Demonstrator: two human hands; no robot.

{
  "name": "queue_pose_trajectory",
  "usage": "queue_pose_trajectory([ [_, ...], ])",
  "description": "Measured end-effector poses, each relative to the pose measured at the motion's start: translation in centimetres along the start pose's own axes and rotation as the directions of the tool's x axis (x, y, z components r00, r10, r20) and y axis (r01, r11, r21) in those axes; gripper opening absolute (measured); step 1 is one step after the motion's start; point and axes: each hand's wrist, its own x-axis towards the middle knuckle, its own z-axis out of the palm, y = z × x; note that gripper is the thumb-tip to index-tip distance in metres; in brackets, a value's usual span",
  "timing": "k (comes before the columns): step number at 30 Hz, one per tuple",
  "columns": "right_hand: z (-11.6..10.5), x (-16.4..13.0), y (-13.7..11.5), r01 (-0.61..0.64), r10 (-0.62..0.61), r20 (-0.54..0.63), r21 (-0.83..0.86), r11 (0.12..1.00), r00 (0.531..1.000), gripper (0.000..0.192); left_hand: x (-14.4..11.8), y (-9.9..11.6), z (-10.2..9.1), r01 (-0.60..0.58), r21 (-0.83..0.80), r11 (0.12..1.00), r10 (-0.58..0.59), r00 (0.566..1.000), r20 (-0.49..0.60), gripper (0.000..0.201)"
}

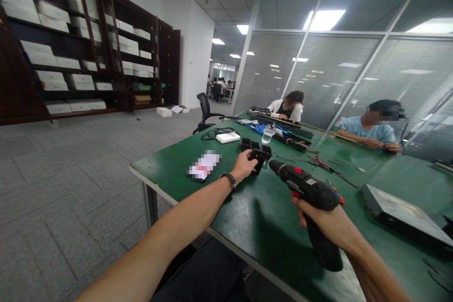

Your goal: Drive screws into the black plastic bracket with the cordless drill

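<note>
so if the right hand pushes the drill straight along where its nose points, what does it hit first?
Probably the small black part held by the left hand: the drill in the right hand points its nose at it. Depth is unclear.

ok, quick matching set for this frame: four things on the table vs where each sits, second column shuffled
Things:
1. cordless drill
2. small black part
3. white box
4. flat metal unit

Places:
A. far side of the green table, beside a black cable
B. gripped in the right hand
C. at the table's right end, lying flat
D. under the left hand fingers

Pairs: 1-B, 2-D, 3-A, 4-C
</note>
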Motion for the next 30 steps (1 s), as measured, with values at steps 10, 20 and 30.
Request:
queue_pose_trajectory([
  [10, -0.12, 0.11, -0.28, -0.002, 0.002, 0.007, -0.022, 1.0, 1.0, 0.042, 0.05, 0.08, -0.04, -0.019, 0.028, 0.999, 0.019, 1.0, 0.017, 0.034],
  [20, -0.06, 0.07, -0.3, -0.011, 0.011, 0.014, -0.045, 0.999, 1.0, 0.044, 0.07, 0.03, -0.09, -0.024, 0.02, 1.0, 0.024, 1.0, 0.017, 0.034],
  [30, -0.12, 0.06, -0.41, 0.022, -0.021, 0.009, -0.065, 0.998, 1.0, 0.054, -0.12, 0.32, -0.03, -0.011, 0.014, 1.0, 0.011, 1.0, 0.009, 0.033],
])
